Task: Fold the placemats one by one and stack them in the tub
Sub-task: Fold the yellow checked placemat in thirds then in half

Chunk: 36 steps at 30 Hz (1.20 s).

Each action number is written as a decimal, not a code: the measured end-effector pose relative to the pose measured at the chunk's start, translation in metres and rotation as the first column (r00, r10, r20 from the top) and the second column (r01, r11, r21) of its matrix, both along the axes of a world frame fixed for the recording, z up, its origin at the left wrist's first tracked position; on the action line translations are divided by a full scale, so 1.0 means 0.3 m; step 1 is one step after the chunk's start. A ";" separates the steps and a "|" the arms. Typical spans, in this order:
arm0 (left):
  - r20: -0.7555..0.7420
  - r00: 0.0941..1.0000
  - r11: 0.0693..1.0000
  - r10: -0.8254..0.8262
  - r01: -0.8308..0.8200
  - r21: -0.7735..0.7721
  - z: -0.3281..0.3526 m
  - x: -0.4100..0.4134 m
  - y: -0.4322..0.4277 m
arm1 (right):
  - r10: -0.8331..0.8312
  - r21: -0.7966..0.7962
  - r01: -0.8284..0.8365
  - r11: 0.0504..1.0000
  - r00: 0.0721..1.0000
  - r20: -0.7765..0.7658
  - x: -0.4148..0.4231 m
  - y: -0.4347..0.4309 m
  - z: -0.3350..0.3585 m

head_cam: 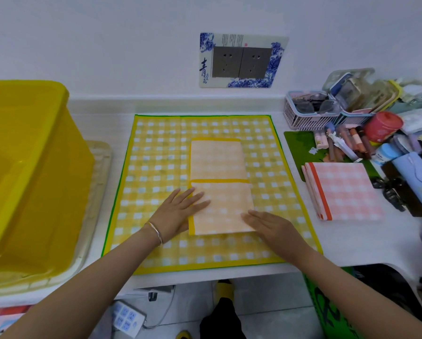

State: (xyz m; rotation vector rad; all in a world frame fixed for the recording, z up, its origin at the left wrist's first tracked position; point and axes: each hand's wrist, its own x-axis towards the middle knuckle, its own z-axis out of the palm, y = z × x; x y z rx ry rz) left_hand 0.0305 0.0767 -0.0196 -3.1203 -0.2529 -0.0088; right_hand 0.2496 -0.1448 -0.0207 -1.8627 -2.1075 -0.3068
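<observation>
The pale orange checked cloth placemat point(219, 165), folded on a spread yellow gingham mat point(156, 148), is pressed flat under the left hand point(180, 212) and right hand point(268, 225), both grips open-fingered, seemingly so the crease is set

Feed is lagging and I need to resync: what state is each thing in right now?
left hand: open, flat on the orange placemat's left edge.
right hand: open, flat on its near right corner.
orange placemat: folded, lying on the yellow placemat.
yellow placemat: spread flat, unfolded.
pink placemat pile: folded, lying on the desk.
tub: no lid on; no placemat seen inside.
</observation>
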 end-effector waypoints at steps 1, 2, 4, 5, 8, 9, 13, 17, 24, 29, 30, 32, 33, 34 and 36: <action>-0.010 1.000 0.999 -0.011 0.011 0.039 -0.004 0.004 -0.002 | 0.053 0.007 -0.053 0.999 0.999 0.011 -0.001 -0.008 -0.007; -0.014 1.000 0.997 -0.024 0.025 0.079 -0.015 0.008 -0.003 | 0.088 0.001 -0.088 0.996 0.996 0.012 -0.001 -0.012 -0.010; -0.034 0.998 0.987 -0.054 0.059 0.151 -0.039 0.010 -0.011 | 0.122 -0.039 -0.121 0.992 0.992 0.024 0.006 -0.016 -0.016; -0.057 0.995 0.980 -0.076 0.085 0.182 -0.047 0.009 -0.018 | 0.129 -0.079 -0.126 0.989 0.991 0.036 0.011 -0.014 -0.016; -0.092 0.980 0.955 -0.175 0.192 0.227 -0.061 -0.003 -0.038 | 0.134 -0.234 -0.123 0.964 0.991 0.029 0.021 0.007 -0.002; -0.098 0.975 0.951 -0.200 0.218 0.220 -0.060 -0.009 -0.045 | 0.118 -0.280 -0.110 0.954 0.993 0.011 0.024 0.019 0.000; -0.118 0.965 0.947 -0.234 0.253 0.197 -0.065 -0.029 -0.060 | 0.059 -0.462 -0.056 0.885 0.998 -0.008 0.042 0.066 -0.019; -0.094 0.970 0.960 -0.222 0.235 0.154 -0.090 -0.036 -0.050 | 0.049 -0.533 -0.058 0.844 0.998 -0.032 0.053 0.084 -0.040; 0.014 0.999 0.998 -0.045 0.044 0.042 -0.085 -0.017 -0.031 | -0.036 -0.462 -0.007 0.887 0.996 -0.084 0.068 0.106 -0.036; 0.204 0.975 0.986 0.082 -0.049 -0.162 -0.097 0.013 0.000 | -0.125 -0.387 0.042 0.921 0.974 -0.191 0.069 0.129 -0.039; 0.250 0.962 0.979 0.110 -0.061 -0.196 -0.099 0.016 0.006 | -0.148 -0.383 0.048 0.922 0.960 -0.237 0.070 0.135 -0.038; 0.322 0.923 0.936 0.209 -0.094 -0.340 -0.102 0.021 0.014 | -0.206 -0.372 0.064 0.926 0.911 -0.357 0.067 0.155 -0.035; 0.339 0.892 0.886 0.298 -0.126 -0.446 -0.097 0.023 0.014 | -0.263 -0.365 0.088 0.927 0.848 -0.461 0.062 0.164 -0.029; 0.331 0.855 0.817 0.400 -0.168 -0.552 -0.093 0.025 0.014 | -0.327 -0.363 0.120 0.924 0.740 -0.588 0.062 0.173 -0.027; 0.267 0.786 0.676 0.558 -0.243 -0.696 -0.081 0.030 0.016 | -0.413 -0.390 0.165 0.906 0.546 -0.729 0.067 0.188 -0.014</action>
